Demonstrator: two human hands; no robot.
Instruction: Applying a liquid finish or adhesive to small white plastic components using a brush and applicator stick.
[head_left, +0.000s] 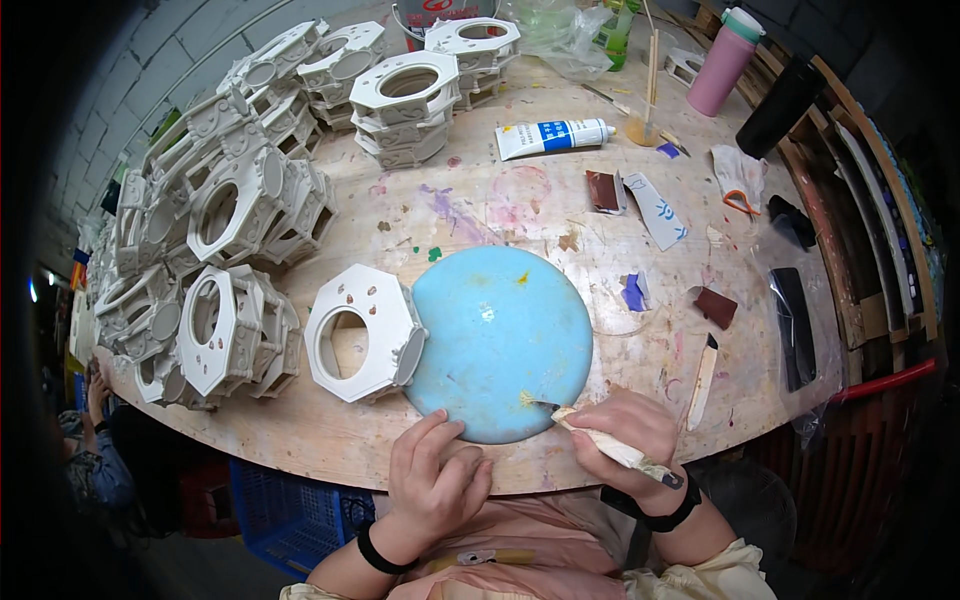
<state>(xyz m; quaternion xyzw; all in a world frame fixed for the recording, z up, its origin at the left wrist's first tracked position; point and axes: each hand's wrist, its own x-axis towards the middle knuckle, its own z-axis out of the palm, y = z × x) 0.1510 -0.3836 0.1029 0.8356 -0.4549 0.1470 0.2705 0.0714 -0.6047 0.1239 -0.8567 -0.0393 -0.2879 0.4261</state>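
Observation:
Wrapped in my right hand [630, 435] is a small knife with a pale taped handle [620, 450]. Its short dark blade meets a yellow dab [527, 398] near the front of a round light-blue disc [500, 330]. My left hand [435, 475] lies at the disc's front left edge, fingers loosely bent and a fingertip against the rim, with nothing seen in it. Left of the disc, and partly touching it, stands a white octagonal frame [390, 310] with a round opening and several small brownish spots on its face.
Many similar white frames [235, 215] are piled at the left and back. A paste tube [555, 138], sticks in a small cup [640, 128], a pink bottle [722, 65] and a black bottle [780, 105] stand or lie farther back. Sandpaper scraps [714, 306] and another knife [702, 385] lie right.

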